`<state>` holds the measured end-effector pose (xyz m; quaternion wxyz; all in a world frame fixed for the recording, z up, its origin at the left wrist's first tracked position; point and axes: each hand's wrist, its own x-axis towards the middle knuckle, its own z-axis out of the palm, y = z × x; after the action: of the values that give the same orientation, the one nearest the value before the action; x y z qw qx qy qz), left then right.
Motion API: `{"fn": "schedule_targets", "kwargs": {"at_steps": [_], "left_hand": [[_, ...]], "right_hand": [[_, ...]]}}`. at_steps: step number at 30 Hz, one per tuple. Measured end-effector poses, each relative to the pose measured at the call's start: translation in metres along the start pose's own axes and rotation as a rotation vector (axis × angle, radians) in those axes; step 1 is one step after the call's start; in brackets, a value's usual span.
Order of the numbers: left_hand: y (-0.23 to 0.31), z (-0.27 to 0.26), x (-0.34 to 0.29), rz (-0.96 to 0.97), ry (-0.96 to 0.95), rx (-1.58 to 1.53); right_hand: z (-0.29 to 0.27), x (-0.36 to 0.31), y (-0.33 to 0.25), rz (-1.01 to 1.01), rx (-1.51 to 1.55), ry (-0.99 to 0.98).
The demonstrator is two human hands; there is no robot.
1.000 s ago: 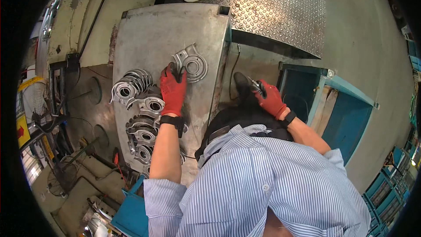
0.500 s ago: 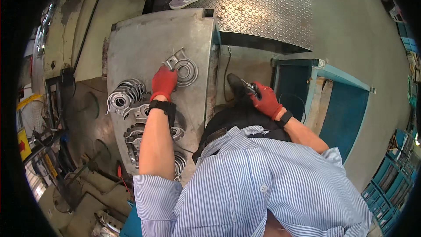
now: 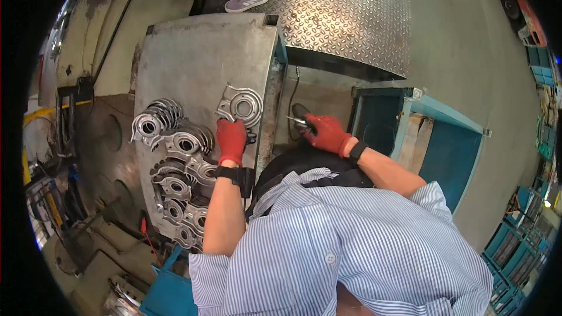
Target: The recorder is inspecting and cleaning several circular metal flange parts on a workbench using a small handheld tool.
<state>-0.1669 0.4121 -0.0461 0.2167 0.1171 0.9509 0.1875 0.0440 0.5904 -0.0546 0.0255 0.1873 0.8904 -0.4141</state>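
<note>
My left hand (image 3: 232, 140), in a red glove, has its fingers closed at the near edge of a stamped metal bracket (image 3: 244, 109) with a round ringed opening. The bracket lies on the metal tabletop (image 3: 205, 52). A small dark piece (image 3: 251, 137) shows beside this hand; its kind is unclear. My right hand (image 3: 328, 134), also red-gloved, is wrapped round a small hand tool (image 3: 300, 122) with a slim metal tip. The tool is off the table's right edge, its tip toward the table and apart from the bracket.
Several similar brackets (image 3: 175, 187) lie in overlapping rows on the table's left side. A blue metal bin (image 3: 448, 158) stands at my right. Beyond the table is a raised tread plate (image 3: 345, 17), with another person's shoe (image 3: 247, 3) by its left edge.
The bracket has turned and now lies with its tab at the far left. My left hand has shifted to its near side; my right hand has brought the tool left, closer to the table.
</note>
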Motion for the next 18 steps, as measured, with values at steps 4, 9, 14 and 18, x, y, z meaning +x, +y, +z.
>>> {"fn": "schedule_targets", "kwargs": {"at_steps": [4, 9, 14, 18], "left_hand": [[-0.015, 0.012, -0.022, -0.112, 0.026, -0.039], [-0.008, 0.002, -0.023, -0.251, -0.015, -0.047], [-0.004, 0.006, -0.023, -0.213, 0.053, 0.019], [-0.010, 0.012, -0.015, -0.179, 0.043, 0.004]], "right_hand": [[0.009, 0.020, -0.015, -0.079, -0.002, -0.135], [0.016, 0.035, -0.029, -0.138, -0.046, -0.173], [0.025, 0.045, -0.031, -0.132, -0.071, -0.135], [0.029, 0.051, -0.030, -0.123, -0.084, -0.154]]}}
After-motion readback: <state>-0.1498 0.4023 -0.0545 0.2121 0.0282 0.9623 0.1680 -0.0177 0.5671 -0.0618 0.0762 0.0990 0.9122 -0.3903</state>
